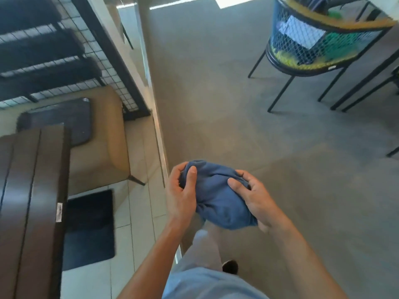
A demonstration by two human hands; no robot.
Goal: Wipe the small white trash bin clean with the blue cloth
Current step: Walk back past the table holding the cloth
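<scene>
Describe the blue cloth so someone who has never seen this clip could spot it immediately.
Over the grey floor, low and centre, both bare hands meet. The left hand and right hand grip a bunched blue cloth between them, the only blue fabric held.

soft matt blue cloth (218, 197), glossy dark wood cabinet (32, 190), matt grey floor (237, 93), black metal chair legs (280, 93).

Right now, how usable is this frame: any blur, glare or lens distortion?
Head view: both hands, left and right, and the cloth they grip are fairly sharp; the mesh chair and the frame's left edge are smeared; straight lines bow from the wide lens; glare blows out the top edge; the bin isn't in view.
</scene>
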